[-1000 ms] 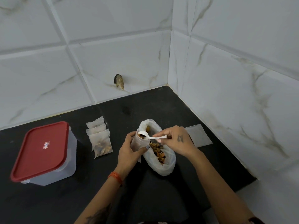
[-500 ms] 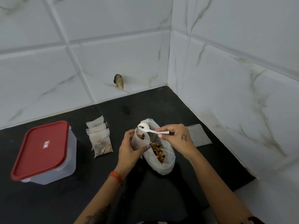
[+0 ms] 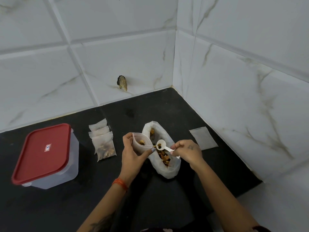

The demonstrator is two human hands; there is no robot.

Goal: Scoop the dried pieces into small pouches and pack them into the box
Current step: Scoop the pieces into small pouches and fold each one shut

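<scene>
Spoon (image 3: 161, 145) dropped lower, over bag (image 3: 168, 169); left hand (image 3: 132, 154) grips pouch (image 3: 141, 144).

Hands: 2, left (image 3: 132, 153) and right (image 3: 187, 150)
Filled pouches (image 3: 102, 139): 3
Held pouch (image 3: 142, 143): 1
Empty pouch (image 3: 203, 138): 1
Bag (image 3: 167, 168): 1
Spoon (image 3: 163, 146): 1
Box (image 3: 45, 156): 1

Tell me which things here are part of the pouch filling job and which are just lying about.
Part of the job:
small pouch, held open by the left hand
spoon, held by the right hand
big bag of dried pieces
filled pouches
empty pouch
red-lidded box

Lying about:
brownish lump on the wall tile
</scene>
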